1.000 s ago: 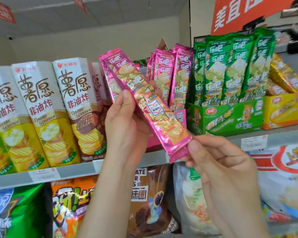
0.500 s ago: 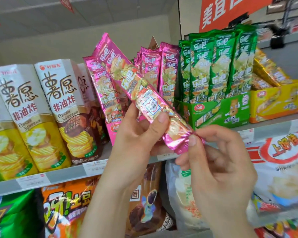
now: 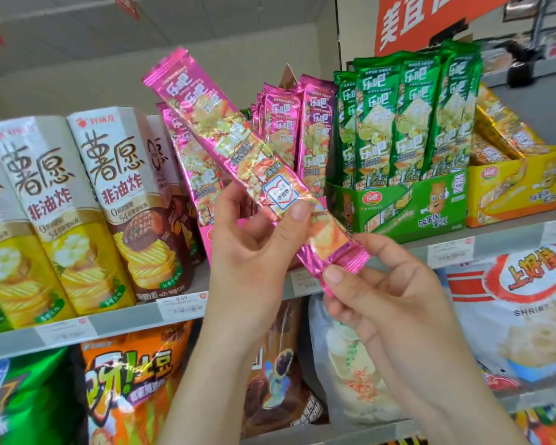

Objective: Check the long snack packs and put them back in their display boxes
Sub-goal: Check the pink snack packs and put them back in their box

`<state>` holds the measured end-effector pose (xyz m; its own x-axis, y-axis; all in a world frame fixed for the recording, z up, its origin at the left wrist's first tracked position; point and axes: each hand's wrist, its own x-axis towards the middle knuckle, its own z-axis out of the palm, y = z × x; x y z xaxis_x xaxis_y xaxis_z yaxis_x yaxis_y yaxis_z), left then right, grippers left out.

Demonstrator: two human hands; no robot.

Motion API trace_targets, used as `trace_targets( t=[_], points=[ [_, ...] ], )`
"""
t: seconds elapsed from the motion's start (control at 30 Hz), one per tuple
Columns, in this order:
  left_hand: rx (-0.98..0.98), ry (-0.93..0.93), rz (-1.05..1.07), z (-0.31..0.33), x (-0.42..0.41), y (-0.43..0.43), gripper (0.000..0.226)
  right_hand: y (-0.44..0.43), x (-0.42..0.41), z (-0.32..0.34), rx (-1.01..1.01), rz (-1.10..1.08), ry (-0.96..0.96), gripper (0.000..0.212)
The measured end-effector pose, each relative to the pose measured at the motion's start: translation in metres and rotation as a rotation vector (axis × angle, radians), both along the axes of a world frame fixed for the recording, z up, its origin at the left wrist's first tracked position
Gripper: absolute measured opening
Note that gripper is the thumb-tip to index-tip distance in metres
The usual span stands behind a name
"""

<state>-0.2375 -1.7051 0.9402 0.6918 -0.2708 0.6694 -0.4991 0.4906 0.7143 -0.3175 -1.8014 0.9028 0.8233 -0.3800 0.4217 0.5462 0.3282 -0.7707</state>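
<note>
I hold a long pink snack pack [image 3: 225, 136] slanted in front of the shelf, top end up-left. My left hand [image 3: 254, 248] grips its lower half, thumb pressed on the front. My right hand [image 3: 382, 293] pinches the crimped bottom end. Behind it the pink display box [image 3: 207, 234] holds more pink packs [image 3: 305, 130], mostly hidden by my hands. A green display box [image 3: 408, 210] with upright green packs [image 3: 408, 114] stands to the right, then a yellow box [image 3: 520, 191] with gold packs.
Tall crisp cartons [image 3: 119, 194] stand on the shelf to the left of the pink box. The shelf edge [image 3: 126, 322] carries price tags. Snack bags [image 3: 527, 316] fill the lower shelf. An orange sign [image 3: 430, 14] hangs above right.
The pack has tilted more steeply and risen. My left hand slid down it toward the lower half, thumb now on the front. The view shifted left, then settled.
</note>
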Motion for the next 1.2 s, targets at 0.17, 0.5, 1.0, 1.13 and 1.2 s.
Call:
trace_targets(
  t=[0.17,0.5,1.0,1.13,1.2],
  points=[
    [-0.095,0.074,-0.125,0.009,0.011,0.009,0.044,0.002,0.001,-0.001,0.301,0.364,0.031,0.034],
    [0.203,-0.384,0.186,0.075,0.027,0.029,0.034,-0.009,0.007,0.041,-0.560,-0.201,0.090,0.032],
    [0.643,-0.887,0.494,0.135,0.034,0.030,0.027,-0.030,0.057,0.181,-0.746,-0.737,-0.577,0.040],
    [0.719,-1.017,0.679,0.173,0.056,0.030,0.034,-0.034,0.072,0.206,-0.663,-0.928,-0.678,0.037],
    [0.861,-0.987,0.849,0.187,0.077,0.027,0.040,-0.036,0.080,0.218,-0.597,-1.010,-0.709,0.035]
  ],
)
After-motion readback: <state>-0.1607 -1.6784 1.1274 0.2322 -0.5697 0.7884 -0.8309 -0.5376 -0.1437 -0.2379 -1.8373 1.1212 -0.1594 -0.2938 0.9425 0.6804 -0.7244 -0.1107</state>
